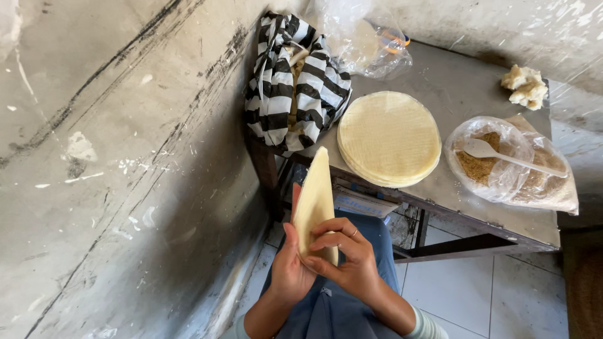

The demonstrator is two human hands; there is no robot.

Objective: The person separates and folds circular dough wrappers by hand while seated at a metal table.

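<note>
Grey scuffed walls meet a metal table [452,94] bearing a wrapper stack [389,138] and a plastic bag [512,166] of brown filling with a spoon [502,156]. Left hand [290,267] and right hand [352,257] pinch a folded wrapper [316,201] over the lap, its long axis upright, tip pointing at the table.

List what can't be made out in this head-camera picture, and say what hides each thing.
- Striped bag, head view: its contents are hidden by the folded cloth.
- Clear plastic bag: glare and crumpling blur what is inside.
- Folded wrapper: whether it holds filling is hidden, since it is closed and both the left hand and right hand cover its lower end.
- Under the table: the tabletop hides most of it.
</note>
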